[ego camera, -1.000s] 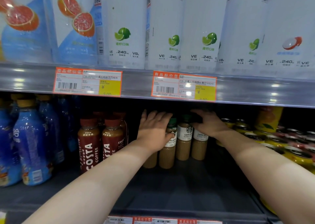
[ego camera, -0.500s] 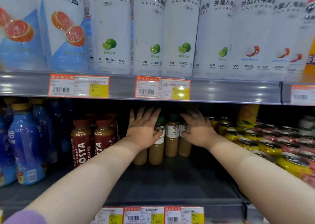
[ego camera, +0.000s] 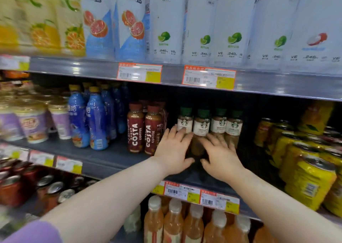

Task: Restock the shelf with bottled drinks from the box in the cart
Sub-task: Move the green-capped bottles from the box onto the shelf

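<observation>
Reaching into the dark middle shelf (ego camera: 111,155) of a store aisle, the left hand (ego camera: 173,152) and right hand (ego camera: 221,155) lie spread with fingers loose against the lower halves of the green-capped latte bottles (ego camera: 201,126), which stand in a row at the back of that shelf, neither hand closed around one. Left of the latte bottles stand red Costa coffee bottles (ego camera: 143,131) and, farther left, blue bottles (ego camera: 96,120); right of them sit yellow cans (ego camera: 307,178), above them tall white bottles (ego camera: 201,24) over orange price tags (ego camera: 209,78), and below them pale orange bottles (ego camera: 174,222).
</observation>
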